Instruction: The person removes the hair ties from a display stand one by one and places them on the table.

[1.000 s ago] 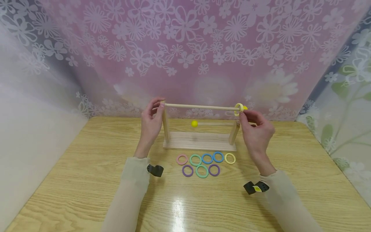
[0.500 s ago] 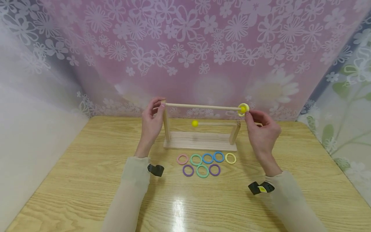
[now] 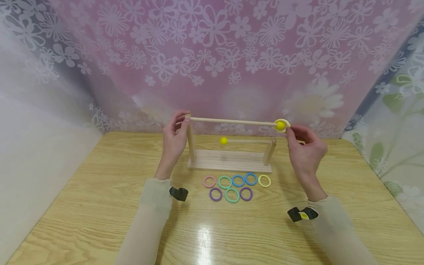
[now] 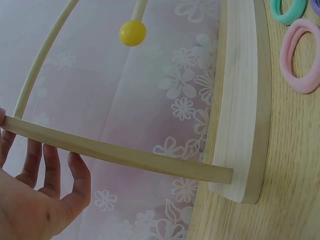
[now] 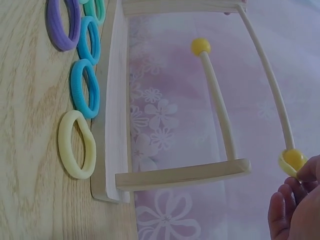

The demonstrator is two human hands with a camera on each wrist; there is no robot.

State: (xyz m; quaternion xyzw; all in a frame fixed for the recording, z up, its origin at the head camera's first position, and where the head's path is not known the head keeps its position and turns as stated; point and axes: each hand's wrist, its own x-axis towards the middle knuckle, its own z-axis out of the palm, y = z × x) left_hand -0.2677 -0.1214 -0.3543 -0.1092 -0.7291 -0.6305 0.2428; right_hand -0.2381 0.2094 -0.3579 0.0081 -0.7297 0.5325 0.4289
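Observation:
My left hand [image 3: 175, 138] grips the top of the tall left post [image 4: 115, 150] of a wooden two-rod stand [image 3: 228, 162], thumb in front and fingers behind. From that post the upper rod [image 3: 232, 121] runs right to a yellow ball [image 3: 280, 126] at its tip. My right hand [image 3: 308, 152] pinches a pale yellow hair tie [image 5: 284, 165] between thumb and fingertip. The hair tie overlaps the ball in the head view and sits right at it in the right wrist view. A lower rod [image 3: 248, 141] with its own ball [image 3: 223, 140] carries nothing.
In front of the base lie several hair ties: pink [image 3: 209, 181], green [image 3: 232, 195], blue [image 3: 251, 179], purple [image 3: 246, 194] and pale yellow [image 5: 77, 145]. A floral curtain [image 3: 212, 73] hangs behind the wooden table [image 3: 132, 165].
My right hand has moved rightward, bringing the yellow hair tie along the upper rod from just left of the ball to around its outer end. The left hand stays on the post.

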